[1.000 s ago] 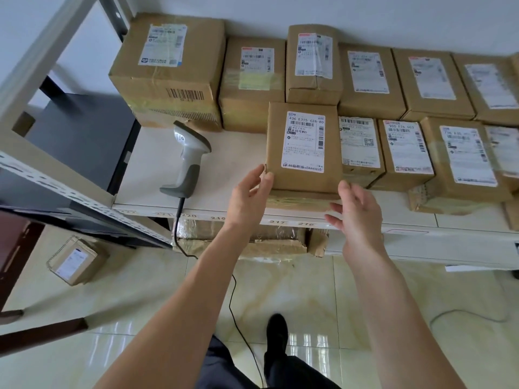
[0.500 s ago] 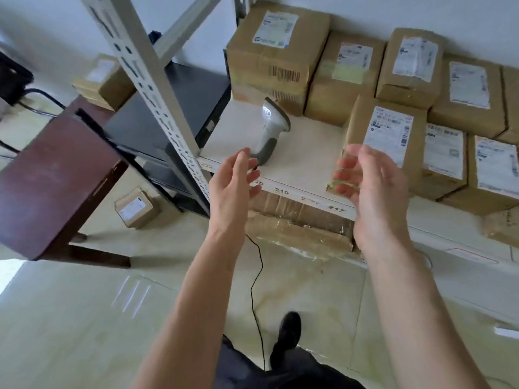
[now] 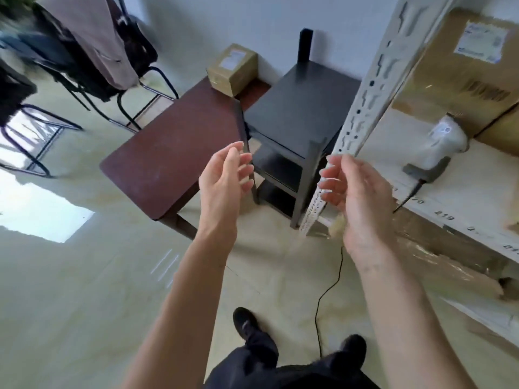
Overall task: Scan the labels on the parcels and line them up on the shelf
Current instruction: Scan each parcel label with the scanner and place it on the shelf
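Reaching empty, both hands, left (image 3: 224, 178) and right (image 3: 356, 192), hang spread over the floor; next parcel (image 3: 233, 69) sits at the brown surface's (image 3: 168, 164) far corner, probably unscanned; scanner (image 3: 439, 147) on shelf (image 3: 463, 192).

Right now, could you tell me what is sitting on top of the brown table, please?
One small cardboard parcel with a label on top sits at the far corner of the brown table. The label's text is too blurred to read.

Pale glossy floor (image 3: 70, 290) catching window glare — brown table (image 3: 168, 161), black stand (image 3: 300, 113), 1 draped chair (image 3: 92, 57), white wall (image 3: 224, 21).
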